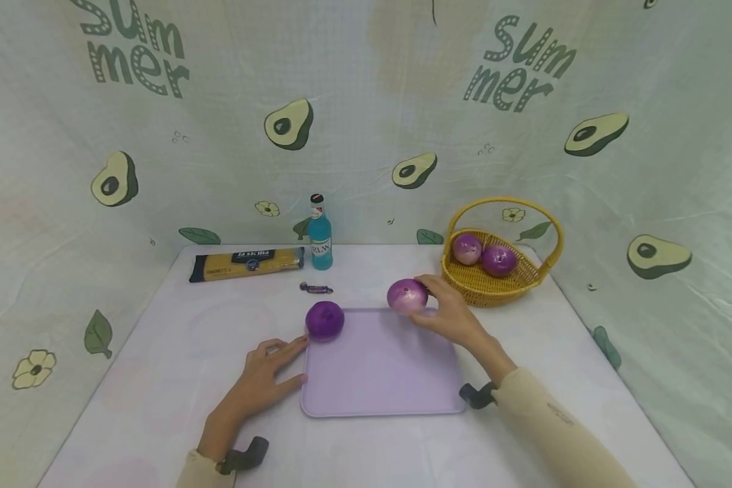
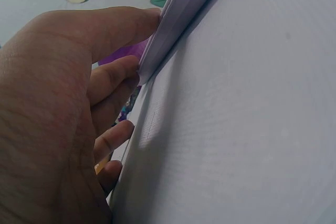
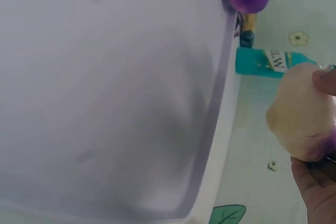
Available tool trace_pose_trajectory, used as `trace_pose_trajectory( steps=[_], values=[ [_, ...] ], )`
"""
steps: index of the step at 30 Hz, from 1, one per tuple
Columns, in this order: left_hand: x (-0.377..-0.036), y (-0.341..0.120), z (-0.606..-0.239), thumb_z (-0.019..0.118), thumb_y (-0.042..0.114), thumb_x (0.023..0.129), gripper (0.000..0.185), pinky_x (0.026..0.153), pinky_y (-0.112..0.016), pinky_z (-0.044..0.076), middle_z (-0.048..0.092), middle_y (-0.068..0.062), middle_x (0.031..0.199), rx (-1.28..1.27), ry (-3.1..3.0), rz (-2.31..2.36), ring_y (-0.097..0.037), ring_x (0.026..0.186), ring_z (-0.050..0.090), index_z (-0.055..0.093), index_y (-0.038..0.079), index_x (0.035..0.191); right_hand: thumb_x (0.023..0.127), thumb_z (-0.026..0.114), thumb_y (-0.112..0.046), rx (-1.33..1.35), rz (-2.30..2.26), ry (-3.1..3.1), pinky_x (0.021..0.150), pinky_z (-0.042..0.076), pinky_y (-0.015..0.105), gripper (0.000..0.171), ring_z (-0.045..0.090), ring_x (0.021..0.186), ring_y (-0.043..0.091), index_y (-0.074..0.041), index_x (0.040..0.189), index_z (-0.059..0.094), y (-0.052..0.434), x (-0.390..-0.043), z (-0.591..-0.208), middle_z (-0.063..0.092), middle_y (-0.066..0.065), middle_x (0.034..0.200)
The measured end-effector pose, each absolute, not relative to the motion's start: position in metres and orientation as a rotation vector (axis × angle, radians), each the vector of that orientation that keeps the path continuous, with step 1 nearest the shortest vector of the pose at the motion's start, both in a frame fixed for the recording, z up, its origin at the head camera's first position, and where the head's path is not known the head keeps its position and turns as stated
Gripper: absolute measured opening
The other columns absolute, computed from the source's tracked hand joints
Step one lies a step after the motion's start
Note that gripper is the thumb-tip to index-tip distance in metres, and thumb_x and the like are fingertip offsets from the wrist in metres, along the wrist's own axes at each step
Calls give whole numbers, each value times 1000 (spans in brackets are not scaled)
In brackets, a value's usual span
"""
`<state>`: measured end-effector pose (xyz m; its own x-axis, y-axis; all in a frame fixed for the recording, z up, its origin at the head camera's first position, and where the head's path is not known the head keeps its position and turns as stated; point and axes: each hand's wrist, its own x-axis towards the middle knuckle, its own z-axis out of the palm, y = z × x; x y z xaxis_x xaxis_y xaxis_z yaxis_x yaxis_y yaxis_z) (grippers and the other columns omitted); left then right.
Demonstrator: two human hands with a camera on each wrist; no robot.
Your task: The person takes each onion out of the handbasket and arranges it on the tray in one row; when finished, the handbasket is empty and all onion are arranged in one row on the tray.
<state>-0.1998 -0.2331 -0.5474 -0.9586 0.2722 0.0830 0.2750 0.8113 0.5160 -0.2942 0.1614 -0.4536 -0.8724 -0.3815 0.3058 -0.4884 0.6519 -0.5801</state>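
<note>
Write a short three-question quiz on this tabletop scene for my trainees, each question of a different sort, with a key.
1. True or false: the right hand holds an onion at the far edge of the lilac tray.
2. How many onions lie in the yellow basket? A) one B) two C) three
3. Fill in: the left hand rests flat on the table, its fingers touching the tray's ____ edge.

Key
1. True: fingers curl round the pale purple onion.
2. B: two onions sit side by side in it.
3. Left: the fingertips meet the tray's rim, near the dark purple onion on its far left corner.
</note>
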Motion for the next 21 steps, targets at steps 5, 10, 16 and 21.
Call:
trace_pose_trajectory(
  steps=[5, 10, 16, 21],
  values=[
    [-199, -233, -546, 64, 58, 91, 69, 105, -56, 24, 47, 13, 151, -436, -2994, -879, -28, 138, 30, 40, 40, 153, 78, 86, -26, 706, 1031, -2737, 101, 45, 49, 75, 54, 124, 30, -10, 143, 51, 152, -293, -454, 50, 11, 145],
    [-199, -233, -546, 63, 59, 91, 69, 104, -55, 24, 46, 14, 151, -460, -2993, -858, -29, 137, 32, 40, 39, 153, 78, 85, -27, 724, 1028, -2745, 101, 45, 48, 75, 54, 124, 28, -11, 143, 52, 147, -294, -457, 50, 8, 145],
    [-200, -233, -547, 63, 60, 91, 70, 105, -55, 24, 47, 13, 151, -446, -2999, -858, -29, 137, 31, 40, 40, 153, 76, 86, -20, 829, 1105, -2667, 101, 47, 42, 71, 55, 122, 27, -7, 138, 55, 138, -295, -461, 52, 8, 138],
    [-202, -233, -549, 63, 60, 91, 70, 104, -54, 24, 46, 14, 151, -446, -2987, -854, -28, 136, 31, 39, 40, 153, 76, 86, -19, 877, 1142, -2650, 101, 46, 37, 69, 56, 121, 23, -5, 136, 55, 131, -294, -464, 51, 6, 134]
  ],
)
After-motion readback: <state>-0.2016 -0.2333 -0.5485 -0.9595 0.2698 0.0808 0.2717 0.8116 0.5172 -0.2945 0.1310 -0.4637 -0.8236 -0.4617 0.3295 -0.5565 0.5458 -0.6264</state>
